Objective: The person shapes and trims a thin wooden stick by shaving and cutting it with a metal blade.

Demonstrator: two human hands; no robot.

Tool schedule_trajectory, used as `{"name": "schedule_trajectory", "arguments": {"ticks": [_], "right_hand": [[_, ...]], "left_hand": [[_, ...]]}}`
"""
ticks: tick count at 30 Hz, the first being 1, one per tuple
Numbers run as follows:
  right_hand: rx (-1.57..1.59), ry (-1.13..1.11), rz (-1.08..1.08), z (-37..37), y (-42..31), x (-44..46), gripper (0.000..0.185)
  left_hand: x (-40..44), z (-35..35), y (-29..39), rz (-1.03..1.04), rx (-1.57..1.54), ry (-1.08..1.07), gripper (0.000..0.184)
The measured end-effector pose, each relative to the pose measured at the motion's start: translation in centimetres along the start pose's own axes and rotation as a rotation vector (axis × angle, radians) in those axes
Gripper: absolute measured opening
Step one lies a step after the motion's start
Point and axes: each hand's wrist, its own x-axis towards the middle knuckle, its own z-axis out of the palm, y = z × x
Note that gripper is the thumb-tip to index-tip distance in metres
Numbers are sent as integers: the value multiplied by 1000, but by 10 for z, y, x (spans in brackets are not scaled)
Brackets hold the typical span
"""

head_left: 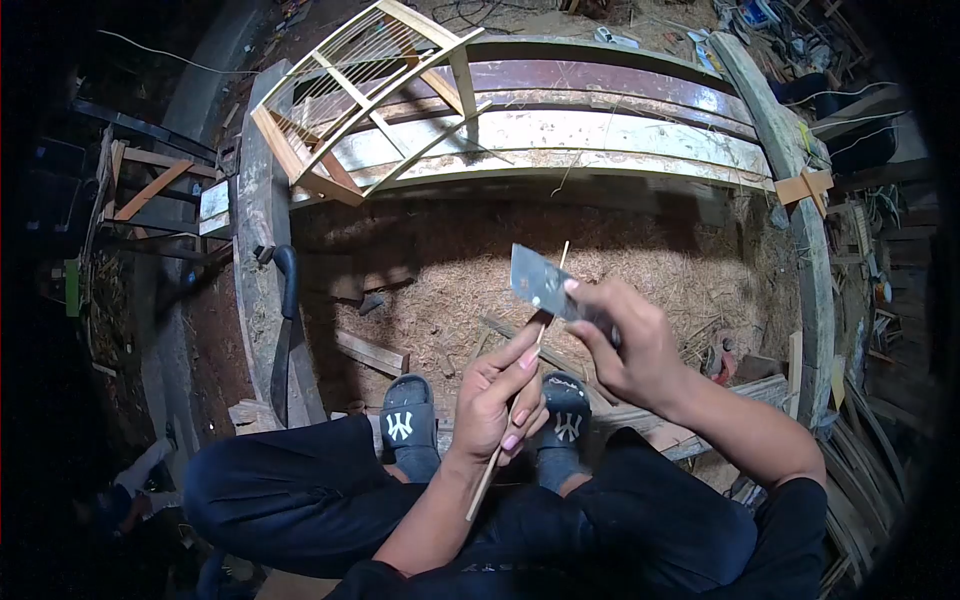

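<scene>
My left hand is closed around a thin wooden strip, which slants from over my lap up past my fingers. Something dark covers the tip of the left index finger. A broad metal knife blade is gripped in my right hand, with the thumb and index finger pinching it near its base. Its handle is mostly hidden by that hand. The blade lies across the upper part of the strip, just above my left fingertips; whether its edge touches the strip, I cannot tell.
A slatted cage-like wooden frame rests on the bench planks ahead. At left, a dark curved-handled tool lies along a beam. Shavings cover the ground, with a wood offcut before my sandals.
</scene>
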Motion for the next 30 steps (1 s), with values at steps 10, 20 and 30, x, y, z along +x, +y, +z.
{"name": "schedule_trajectory", "arguments": {"ticks": [10,20,30], "right_hand": [[-28,-35,-122,0,-2,-3,43],[27,-86,-166,0,-17,-10,42],[52,-112,-108,-7,-16,-8,45]], "left_hand": [[-1,4,3,5,42,-36,51],[-3,2,3,24,4,-54,48],[0,-8,1,59,-11,-170,32]]}}
